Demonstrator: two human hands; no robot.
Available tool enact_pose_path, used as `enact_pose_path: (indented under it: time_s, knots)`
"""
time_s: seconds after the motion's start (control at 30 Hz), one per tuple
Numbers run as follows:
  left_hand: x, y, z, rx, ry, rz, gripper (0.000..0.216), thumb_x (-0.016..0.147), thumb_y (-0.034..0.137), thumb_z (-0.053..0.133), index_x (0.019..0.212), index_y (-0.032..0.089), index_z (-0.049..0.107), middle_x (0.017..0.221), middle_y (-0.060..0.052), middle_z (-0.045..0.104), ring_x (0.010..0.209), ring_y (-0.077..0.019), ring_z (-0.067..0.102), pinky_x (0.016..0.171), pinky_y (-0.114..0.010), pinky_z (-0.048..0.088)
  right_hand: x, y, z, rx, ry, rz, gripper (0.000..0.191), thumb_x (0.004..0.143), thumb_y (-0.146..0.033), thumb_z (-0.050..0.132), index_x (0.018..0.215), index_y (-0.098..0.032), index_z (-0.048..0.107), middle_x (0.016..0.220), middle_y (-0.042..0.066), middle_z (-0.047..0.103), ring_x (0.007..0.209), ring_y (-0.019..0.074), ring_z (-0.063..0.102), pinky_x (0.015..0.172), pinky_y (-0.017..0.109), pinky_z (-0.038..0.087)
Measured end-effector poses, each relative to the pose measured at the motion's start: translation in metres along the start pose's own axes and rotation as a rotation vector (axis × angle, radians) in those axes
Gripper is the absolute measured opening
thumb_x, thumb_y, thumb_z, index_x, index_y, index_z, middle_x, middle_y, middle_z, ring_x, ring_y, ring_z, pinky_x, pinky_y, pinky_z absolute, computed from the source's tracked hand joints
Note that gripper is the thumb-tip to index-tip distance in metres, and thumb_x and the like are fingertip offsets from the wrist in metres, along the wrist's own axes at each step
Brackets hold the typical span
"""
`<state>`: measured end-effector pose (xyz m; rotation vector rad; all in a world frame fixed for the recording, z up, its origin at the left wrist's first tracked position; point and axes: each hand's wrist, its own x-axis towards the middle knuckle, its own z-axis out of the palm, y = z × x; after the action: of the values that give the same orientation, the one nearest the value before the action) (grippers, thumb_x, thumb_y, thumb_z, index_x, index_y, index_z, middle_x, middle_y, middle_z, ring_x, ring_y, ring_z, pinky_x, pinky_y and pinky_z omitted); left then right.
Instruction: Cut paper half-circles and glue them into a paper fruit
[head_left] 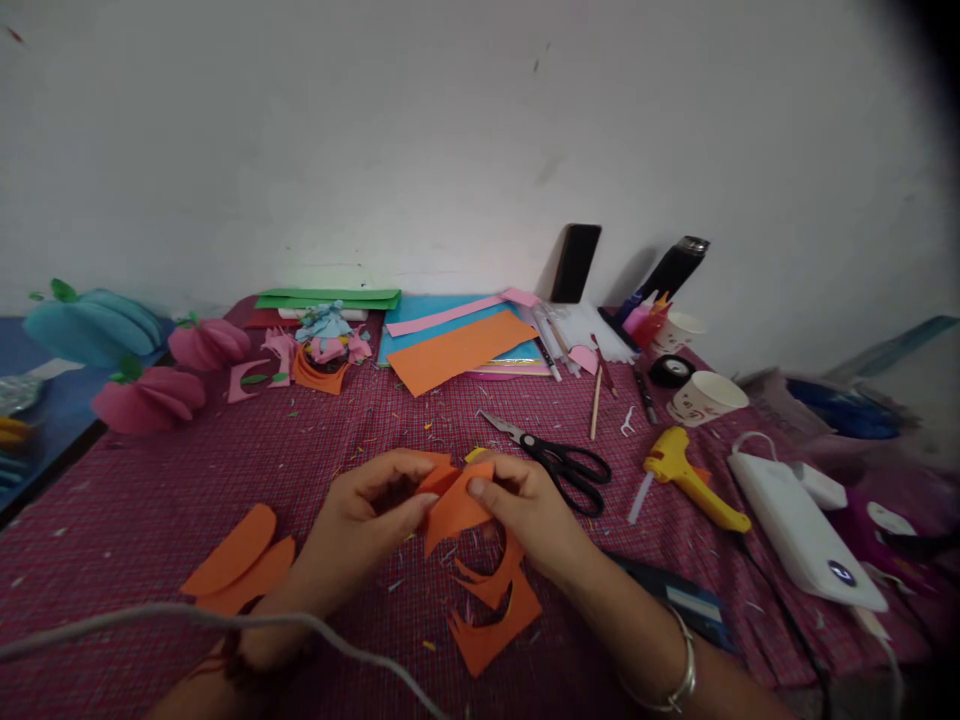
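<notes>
While a bent piece of orange paper [459, 512] is held up over the table, its left side is pinched by the left hand [367, 520], and its right side is pinched by the right hand [536, 515]. Whether it is one sheet or two cannot be told. Below the hands, orange scraps [517, 612] with round bits cut out are seen on the red checked cloth [112, 520]. Off to the left, two rounded orange pieces [232, 550] are laid together, one partly covered by the other. Just past the right hand, black-handled scissors [529, 441] are laid flat. Farther right, a yellow glue gun [690, 482] is set down near a white power bank [799, 520]. At the back, a long orange strip [461, 350] is spread over blue paper [416, 305], and a black phone [576, 265] is propped against the wall [375, 120].
</notes>
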<state>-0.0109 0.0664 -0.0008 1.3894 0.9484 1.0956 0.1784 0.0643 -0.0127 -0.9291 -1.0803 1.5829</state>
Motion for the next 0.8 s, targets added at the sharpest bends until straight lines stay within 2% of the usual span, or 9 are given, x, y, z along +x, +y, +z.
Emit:
enact_pose_path:
  time_s: [0.1, 0.2, 0.4, 0.5, 0.6, 0.8]
  knots:
    - [-0.003, 0.000, -0.004, -0.201, -0.141, 0.033, 0.028, 0.080, 0.040, 0.067, 0.104, 0.025, 0.069, 0.076, -0.001, 0.067, 0.063, -0.0143, 0.060, 0.057, -0.024, 0.049, 0.003, 0.005, -0.004, 0.227, -0.009, 0.204, 0.022, 0.072, -0.034, 0.074, 0.074, -0.015, 0.065, 0.055, -0.006, 0.052, 0.039, 0.0035, 0.036, 0.034, 0.014, 0.028]
    - [-0.002, -0.001, -0.006, -0.302, -0.236, 0.067, 0.043, 0.080, 0.048, 0.065, 0.117, 0.026, 0.063, 0.076, -0.001, 0.063, 0.061, -0.0139, 0.058, 0.053, -0.023, 0.047, 0.004, 0.006, -0.005, 0.303, -0.038, 0.263, 0.025, 0.068, -0.034, 0.076, 0.073, -0.015, 0.060, 0.051, -0.008, 0.048, 0.034, 0.0011, 0.028, 0.030, 0.012, 0.022]
    - [-0.001, -0.003, -0.001, -0.263, -0.200, -0.029, 0.049, 0.082, 0.039, 0.065, 0.129, 0.034, 0.053, 0.083, 0.001, 0.060, 0.058, -0.0105, 0.054, 0.051, -0.021, 0.046, 0.002, 0.009, -0.002, 0.379, -0.077, 0.296, 0.026, 0.067, -0.030, 0.078, 0.075, -0.015, 0.059, 0.053, -0.007, 0.053, 0.033, -0.0003, 0.032, 0.029, 0.010, 0.021]
    - [-0.003, 0.001, 0.000, -0.223, -0.182, -0.073, 0.041, 0.085, 0.037, 0.061, 0.126, 0.032, 0.055, 0.091, -0.002, 0.063, 0.060, -0.0115, 0.056, 0.051, -0.023, 0.046, 0.003, 0.011, -0.002, 0.383, -0.092, 0.300, 0.025, 0.068, -0.030, 0.078, 0.076, -0.015, 0.060, 0.051, -0.007, 0.055, 0.030, 0.0002, 0.035, 0.029, 0.011, 0.022]
    - [-0.004, 0.001, -0.001, -0.217, -0.163, -0.096, 0.033, 0.085, 0.032, 0.061, 0.118, 0.031, 0.061, 0.089, -0.002, 0.064, 0.059, -0.0117, 0.057, 0.053, -0.023, 0.047, 0.003, 0.012, -0.002, 0.392, -0.103, 0.299, 0.025, 0.068, -0.029, 0.078, 0.077, -0.014, 0.061, 0.050, -0.007, 0.054, 0.030, -0.0001, 0.034, 0.028, 0.011, 0.021]
    - [-0.003, -0.012, -0.005, -0.330, -0.120, -0.077, 0.025, 0.085, 0.038, 0.060, 0.104, 0.025, 0.070, 0.083, -0.004, 0.067, 0.067, -0.0166, 0.061, 0.057, -0.026, 0.049, 0.003, 0.015, -0.003, 0.411, -0.133, 0.301, 0.024, 0.069, -0.028, 0.079, 0.076, -0.013, 0.062, 0.048, -0.008, 0.051, 0.031, -0.0001, 0.032, 0.029, 0.011, 0.021]
